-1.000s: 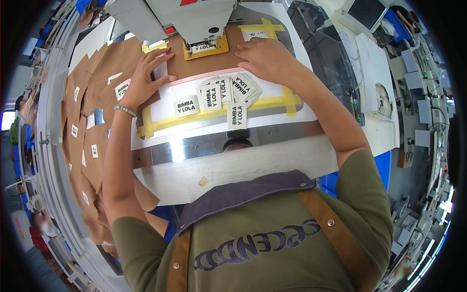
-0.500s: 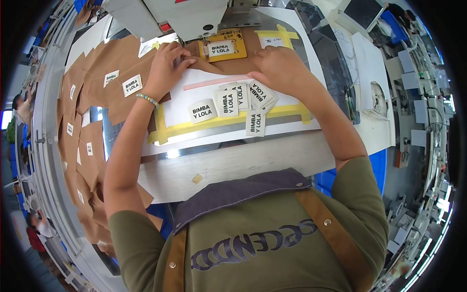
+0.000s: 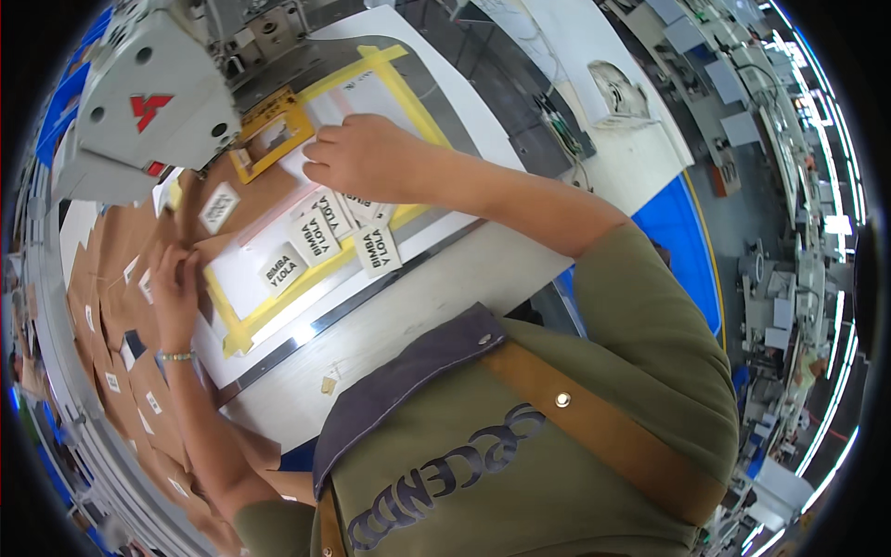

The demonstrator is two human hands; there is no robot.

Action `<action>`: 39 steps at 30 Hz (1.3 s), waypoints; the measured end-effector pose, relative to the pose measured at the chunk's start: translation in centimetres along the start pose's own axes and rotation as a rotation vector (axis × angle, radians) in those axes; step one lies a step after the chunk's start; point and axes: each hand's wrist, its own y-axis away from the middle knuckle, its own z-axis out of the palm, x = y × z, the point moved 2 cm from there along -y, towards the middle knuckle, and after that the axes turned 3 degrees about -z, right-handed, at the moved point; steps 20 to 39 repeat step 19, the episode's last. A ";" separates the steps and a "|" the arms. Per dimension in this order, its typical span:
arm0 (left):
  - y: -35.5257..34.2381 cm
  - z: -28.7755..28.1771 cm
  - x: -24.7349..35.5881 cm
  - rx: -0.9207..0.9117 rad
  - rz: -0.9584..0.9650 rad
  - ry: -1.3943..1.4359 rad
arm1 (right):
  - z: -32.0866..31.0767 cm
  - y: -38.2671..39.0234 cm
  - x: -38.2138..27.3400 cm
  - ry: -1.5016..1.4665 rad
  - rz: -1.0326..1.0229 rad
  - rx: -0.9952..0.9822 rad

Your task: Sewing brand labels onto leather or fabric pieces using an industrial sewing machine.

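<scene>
My left hand [image 3: 174, 283] is at the left edge of the taped white work area, its slightly blurred fingers closed on a brown fabric piece [image 3: 243, 200]. A white label [image 3: 219, 207] with dark print lies on that piece. To its right, a yellow frame [image 3: 277, 139] with a window in it sits beneath the machine head. My right hand [image 3: 367, 160] hovers beside the frame with its fingers curled in; whatever they might hold is hidden. Several loose white labels [image 3: 317, 234] lie overlapping just below my right hand, on the white sheet and yellow tape.
The white sewing machine head [image 3: 153, 102] stands over the far left of the work area. Brown pieces [image 3: 116, 343] with white labels spread along the left side. Yellow tape [image 3: 408, 102] borders the white sheet. A scrap [image 3: 329, 383] lies on the near table edge.
My view has turned to the right. The labelled brown piece has slid left out from the yellow frame, with my left hand moving left too. My right hand stays near the frame.
</scene>
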 end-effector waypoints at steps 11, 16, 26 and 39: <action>1.6 -0.5 -3.9 0.223 -0.089 -0.332 | -9.7 13.1 8.0 0.169 0.980 -0.590; 1.4 -1.3 -2.8 0.250 -0.211 -0.202 | -8.1 21.1 10.6 0.228 1.142 -0.611; 2.3 -2.5 -2.6 0.136 -0.355 -0.148 | -5.8 28.0 15.6 0.097 1.092 -0.437; 2.3 -2.5 -2.6 0.136 -0.355 -0.148 | -5.8 28.0 15.6 0.097 1.092 -0.437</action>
